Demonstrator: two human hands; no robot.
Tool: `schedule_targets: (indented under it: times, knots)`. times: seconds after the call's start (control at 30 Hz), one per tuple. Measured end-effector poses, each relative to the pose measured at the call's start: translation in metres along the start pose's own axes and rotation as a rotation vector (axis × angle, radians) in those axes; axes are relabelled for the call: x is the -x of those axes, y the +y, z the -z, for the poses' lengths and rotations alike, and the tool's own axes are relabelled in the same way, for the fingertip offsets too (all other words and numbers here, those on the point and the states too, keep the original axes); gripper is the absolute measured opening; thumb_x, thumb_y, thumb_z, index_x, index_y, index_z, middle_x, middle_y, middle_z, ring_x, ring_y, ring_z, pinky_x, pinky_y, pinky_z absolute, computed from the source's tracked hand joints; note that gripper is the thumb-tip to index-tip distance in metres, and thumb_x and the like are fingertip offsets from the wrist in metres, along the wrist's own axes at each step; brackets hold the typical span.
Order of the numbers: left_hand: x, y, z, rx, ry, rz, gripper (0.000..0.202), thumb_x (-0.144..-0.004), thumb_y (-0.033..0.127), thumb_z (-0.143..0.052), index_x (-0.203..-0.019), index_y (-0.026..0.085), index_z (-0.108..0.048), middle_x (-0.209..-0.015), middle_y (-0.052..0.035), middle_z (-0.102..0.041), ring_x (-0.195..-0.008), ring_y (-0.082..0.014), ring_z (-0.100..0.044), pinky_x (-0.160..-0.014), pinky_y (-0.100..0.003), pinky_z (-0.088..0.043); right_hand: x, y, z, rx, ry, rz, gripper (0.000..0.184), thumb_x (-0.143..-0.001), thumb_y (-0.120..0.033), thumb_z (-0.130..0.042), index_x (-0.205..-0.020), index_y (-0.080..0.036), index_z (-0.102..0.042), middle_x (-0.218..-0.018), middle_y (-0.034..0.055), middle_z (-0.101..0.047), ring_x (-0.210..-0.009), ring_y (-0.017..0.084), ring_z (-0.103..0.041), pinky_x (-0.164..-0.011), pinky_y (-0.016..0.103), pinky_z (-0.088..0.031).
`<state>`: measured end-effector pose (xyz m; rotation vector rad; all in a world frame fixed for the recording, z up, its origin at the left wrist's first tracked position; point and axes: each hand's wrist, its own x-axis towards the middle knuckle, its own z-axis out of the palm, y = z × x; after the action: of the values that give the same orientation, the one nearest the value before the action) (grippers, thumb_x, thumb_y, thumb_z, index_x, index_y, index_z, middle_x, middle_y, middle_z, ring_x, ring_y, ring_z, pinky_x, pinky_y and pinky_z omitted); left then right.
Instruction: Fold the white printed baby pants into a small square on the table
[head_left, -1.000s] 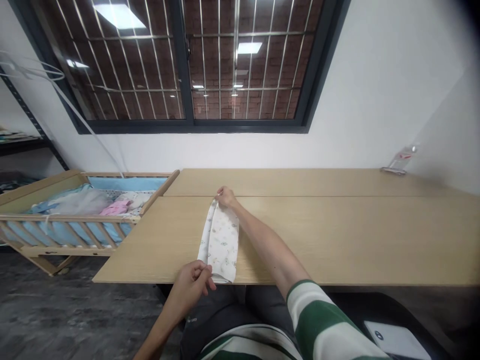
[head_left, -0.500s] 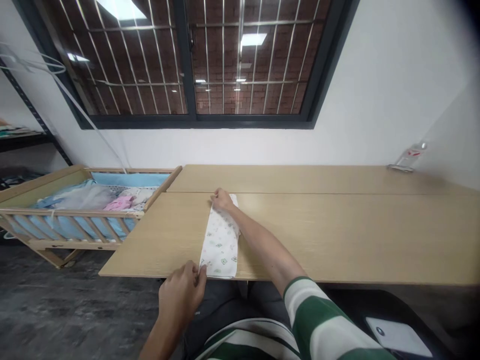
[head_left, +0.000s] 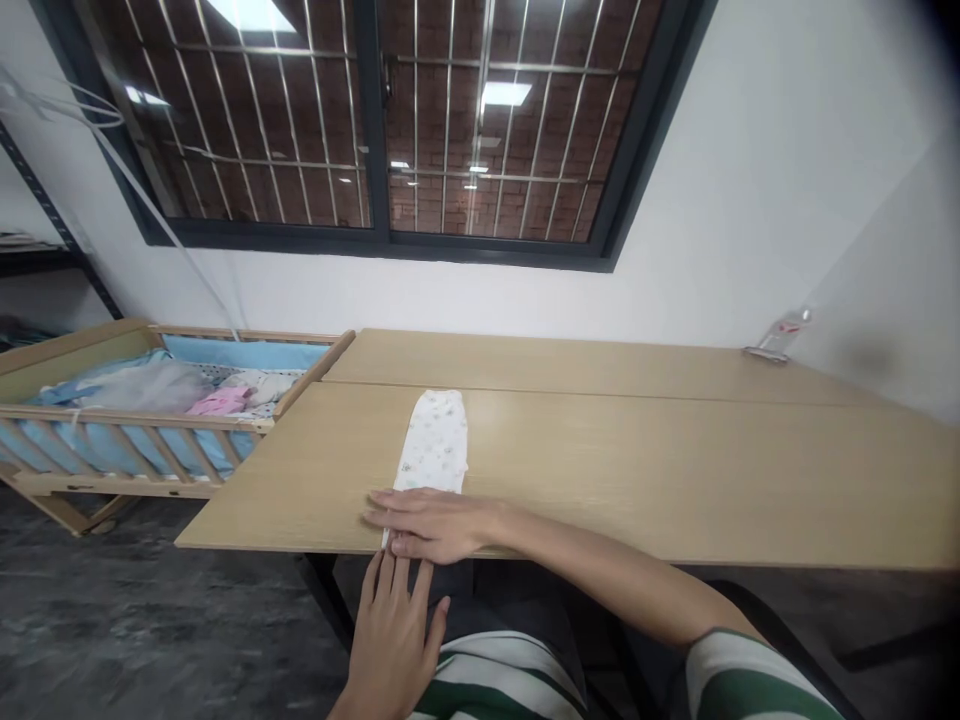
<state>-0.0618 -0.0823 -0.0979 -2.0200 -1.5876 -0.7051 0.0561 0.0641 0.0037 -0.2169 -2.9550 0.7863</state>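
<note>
A white cloth (head_left: 435,440) with a small printed pattern lies folded into a long strip on the wooden table (head_left: 637,470). My right hand (head_left: 435,525) rests flat across the near part of the cloth, fingers stretched to the left, and hides that part. Just below it, at the table's front edge, my left hand (head_left: 394,620) is spread with its fingertips by the cloth's near end. Neither hand grips anything. Whether the left fingertips touch the cloth or only the table edge, I cannot tell.
To the left stands a wooden crib (head_left: 217,430) with blue lining, pink and white fabric inside. A clear bottle (head_left: 784,335) leans at the far right by the wall. A barred window (head_left: 382,130) is above the table. A white cable (head_left: 157,215) hangs at the left.
My right hand has moved from the cloth's far end to its near end and now lies flat. My left hand has opened from a pinch at the near corner. The view has shifted slightly.
</note>
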Motion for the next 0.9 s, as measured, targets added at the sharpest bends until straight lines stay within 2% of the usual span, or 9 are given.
schedule_targets:
  times: [0.1, 0.2, 0.3, 0.43, 0.6, 0.73, 0.9]
  knots:
    - [0.001, 0.0, -0.001, -0.004, -0.008, -0.006, 0.043, -0.092, 0.035, -0.057, -0.131, 0.017, -0.063, -0.139, -0.0199, -0.06, -0.133, -0.0371, -0.051, -0.106, -0.05, -0.041, 0.007, 0.013, -0.007, -0.014, -0.017, -0.068, 0.057, -0.106, -0.048, -0.039, -0.158, -0.026, -0.033, -0.166, 0.0057, -0.024, -0.155, 0.021, -0.016, -0.126, 0.038, -0.011]
    - [-0.001, -0.002, -0.001, -0.04, -0.015, -0.022, 0.055, -0.093, 0.034, -0.056, -0.146, 0.02, -0.051, -0.15, -0.0189, -0.051, -0.139, -0.0363, -0.045, -0.104, -0.049, -0.041, 0.005, 0.043, -0.002, 0.037, -0.007, -0.139, 0.06, -0.104, -0.054, -0.041, -0.159, -0.03, -0.03, -0.167, 0.0026, -0.019, -0.155, 0.022, -0.013, -0.126, 0.041, -0.008]
    - [-0.001, -0.003, -0.002, -0.043, -0.029, -0.01, 0.061, -0.095, 0.042, -0.054, -0.151, 0.023, -0.044, -0.153, -0.0177, -0.047, -0.14, -0.036, -0.044, -0.103, -0.049, -0.041, -0.004, 0.08, 0.01, 0.099, 0.022, -0.229, 0.066, -0.102, -0.06, -0.04, -0.16, -0.032, -0.026, -0.168, 0.0015, -0.014, -0.156, 0.023, -0.01, -0.126, 0.043, -0.004]
    - [-0.001, -0.001, -0.004, -0.023, -0.028, 0.006, 0.06, -0.095, 0.047, -0.054, -0.15, 0.024, -0.047, -0.153, -0.0167, -0.048, -0.139, -0.0356, -0.045, -0.104, -0.048, -0.039, -0.018, 0.132, 0.031, 0.157, 0.062, -0.361, 0.07, -0.1, -0.066, -0.035, -0.16, -0.032, -0.025, -0.168, 0.0007, -0.012, -0.156, 0.024, -0.008, -0.126, 0.044, -0.002]
    - [-0.002, 0.003, -0.005, 0.037, -0.006, 0.083, 0.055, -0.093, 0.048, -0.058, -0.144, 0.027, -0.055, -0.151, -0.0141, -0.051, -0.138, -0.0336, -0.046, -0.105, -0.048, -0.038, -0.028, 0.19, 0.057, 0.246, 0.121, -0.527, 0.067, -0.103, -0.062, -0.026, -0.161, -0.027, -0.024, -0.168, 0.0035, -0.009, -0.156, 0.026, -0.006, -0.126, 0.048, -0.007]
    - [-0.004, 0.005, -0.003, 0.027, -0.02, 0.098, 0.051, -0.093, 0.047, -0.058, -0.142, 0.03, -0.057, -0.15, -0.0132, -0.053, -0.137, -0.0316, -0.048, -0.101, -0.046, -0.04, -0.029, 0.213, 0.066, 0.267, 0.142, -0.553, 0.068, -0.104, -0.059, -0.026, -0.161, -0.023, -0.023, -0.167, 0.005, -0.007, -0.156, 0.028, -0.008, -0.126, 0.048, -0.011]
    - [-0.007, 0.013, 0.001, 0.011, -0.042, 0.108, 0.05, -0.095, 0.046, -0.055, -0.142, 0.03, -0.057, -0.148, -0.0132, -0.054, -0.134, -0.0321, -0.049, -0.097, -0.045, -0.041, -0.022, 0.217, 0.064, 0.268, 0.158, -0.519, 0.066, -0.104, -0.056, -0.028, -0.16, -0.021, -0.027, -0.167, 0.0055, -0.013, -0.156, 0.025, -0.011, -0.127, 0.044, -0.01]
